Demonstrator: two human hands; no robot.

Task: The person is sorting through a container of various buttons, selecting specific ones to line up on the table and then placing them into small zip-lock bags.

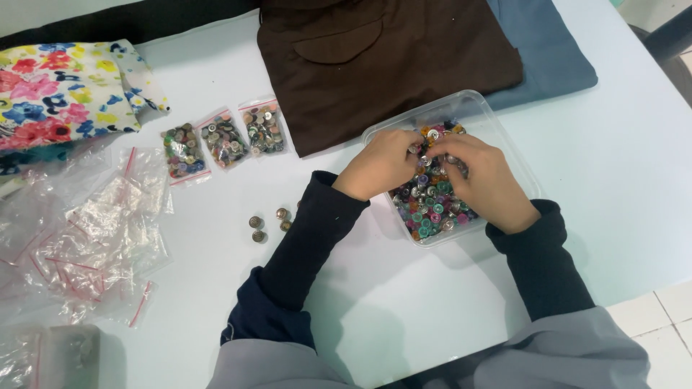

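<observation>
Two hands, left hand (382,164), right hand (484,179), sifting glossy round buttons (429,205), clear plastic tub (461,108).

Pale blue-white table (620,166). Directly on it: clear plastic tub (472,108) of mixed buttons, right of centre. Folded brown fabric (382,65) at far edge, partly over blue fabric (555,57). Floral cloth (65,86) far left. Three filled zip bags (223,138) in a row. Four loose metal buttons (265,225), possibly snaps. Heap of empty zip bags (94,238) at left.
</observation>
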